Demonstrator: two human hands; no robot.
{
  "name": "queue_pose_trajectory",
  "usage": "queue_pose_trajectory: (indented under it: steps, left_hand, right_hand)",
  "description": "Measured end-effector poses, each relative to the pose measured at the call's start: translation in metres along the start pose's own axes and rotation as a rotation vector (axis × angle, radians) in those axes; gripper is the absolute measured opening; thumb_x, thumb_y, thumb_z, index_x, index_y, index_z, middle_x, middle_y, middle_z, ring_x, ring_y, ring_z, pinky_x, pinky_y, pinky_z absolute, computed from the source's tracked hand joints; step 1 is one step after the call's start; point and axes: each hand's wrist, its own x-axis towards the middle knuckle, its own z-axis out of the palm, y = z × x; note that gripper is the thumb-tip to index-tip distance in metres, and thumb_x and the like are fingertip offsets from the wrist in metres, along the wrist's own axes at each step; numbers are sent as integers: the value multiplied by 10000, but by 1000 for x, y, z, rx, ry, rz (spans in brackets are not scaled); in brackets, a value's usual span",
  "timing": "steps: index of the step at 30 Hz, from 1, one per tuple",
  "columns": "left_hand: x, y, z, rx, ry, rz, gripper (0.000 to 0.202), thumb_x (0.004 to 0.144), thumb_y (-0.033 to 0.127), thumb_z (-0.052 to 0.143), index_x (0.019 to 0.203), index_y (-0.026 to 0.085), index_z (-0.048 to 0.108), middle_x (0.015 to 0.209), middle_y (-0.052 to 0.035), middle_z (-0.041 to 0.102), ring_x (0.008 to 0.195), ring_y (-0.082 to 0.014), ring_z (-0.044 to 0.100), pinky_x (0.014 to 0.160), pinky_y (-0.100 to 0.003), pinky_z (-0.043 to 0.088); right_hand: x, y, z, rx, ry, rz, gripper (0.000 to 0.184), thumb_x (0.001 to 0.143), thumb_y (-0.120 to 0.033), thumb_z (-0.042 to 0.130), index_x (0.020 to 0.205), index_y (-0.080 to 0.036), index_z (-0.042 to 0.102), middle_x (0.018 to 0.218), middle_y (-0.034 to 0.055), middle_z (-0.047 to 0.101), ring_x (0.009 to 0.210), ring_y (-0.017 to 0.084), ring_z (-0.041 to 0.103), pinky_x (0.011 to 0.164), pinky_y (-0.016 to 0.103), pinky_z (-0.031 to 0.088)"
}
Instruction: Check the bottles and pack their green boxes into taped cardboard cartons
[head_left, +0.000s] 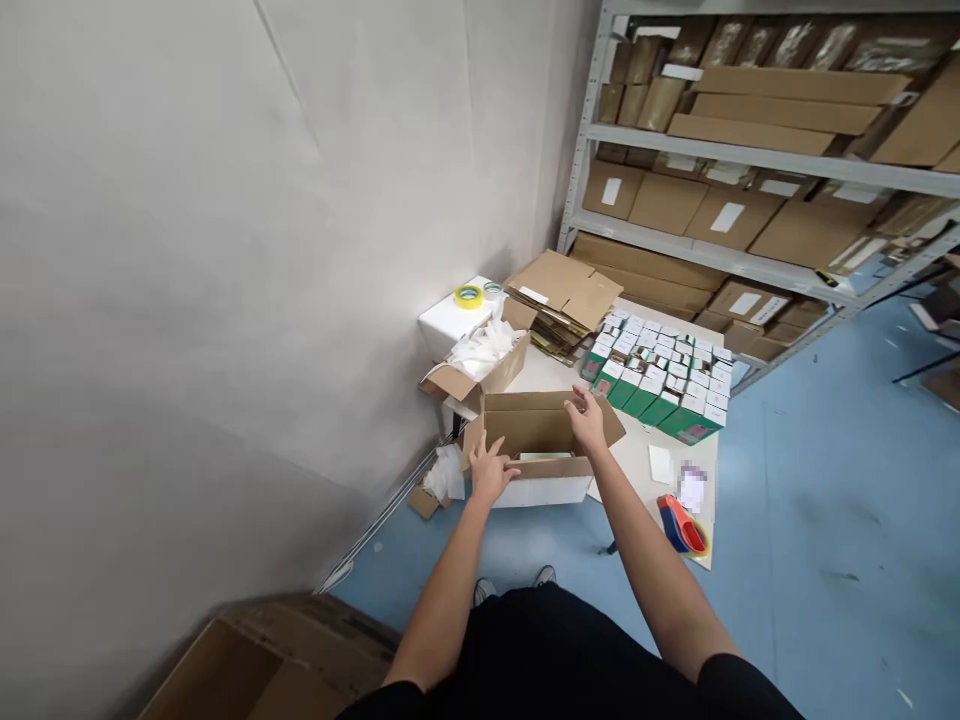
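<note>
An open cardboard box (536, 488) with a white front stands on the low table (637, 455) before me, flaps up. My left hand (491, 470) rests on its near left rim, fingers spread. My right hand (586, 418) reaches over the far right flap with curled fingers touching it; nothing shows in it. Something pale green lies inside the box.
Several green-and-white small boxes (664, 375) fill the table's far right. Flattened cartons (562, 295) and a box of white packing (480, 365) sit behind; tape rolls (468, 296) on a white block. A red-blue tape dispenser (682, 525) lies near. Shelving (750, 160) stands at right, a carton (277, 665) at bottom left.
</note>
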Motion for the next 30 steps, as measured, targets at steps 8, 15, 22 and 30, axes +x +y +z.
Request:
queue_pose_trajectory:
  steps: [8,15,22,30]
  left_hand:
    - [-63,-69,-33,-20,155,-135,132,862,417,786,825,297,825,1550,-12,560,1602,-375,136,1265,-628,160]
    - [-58,-73,-35,-21,167,-297,133,843,440,795,803,319,834,1553,21,558,1603,-368,151,1266,-622,159]
    - [-26,-55,-22,-48,201,-373,171,817,467,824,778,300,823,1559,-2,552,1597,-391,164,1254,-618,188]
    - [-2,-39,-14,-27,178,-474,186,807,457,840,796,274,808,1565,-17,546,1596,-402,161,1239,-630,206]
  right_hand:
    - [12,-22,89,-84,-175,-102,605,868,-414,581,1437,-208,579,1450,142,618,1269,312,608,1052,456,497]
    - [80,-31,153,-172,-410,-187,558,825,-308,610,1375,-216,645,1448,113,612,1244,308,611,1111,461,474]
    - [153,-26,212,-314,-775,-252,407,793,-309,748,1192,-237,778,1491,103,577,1418,340,489,1222,437,341]
    - [181,-13,278,-355,-991,-201,198,798,-250,719,950,-182,827,1220,139,763,1227,350,644,1128,385,428]
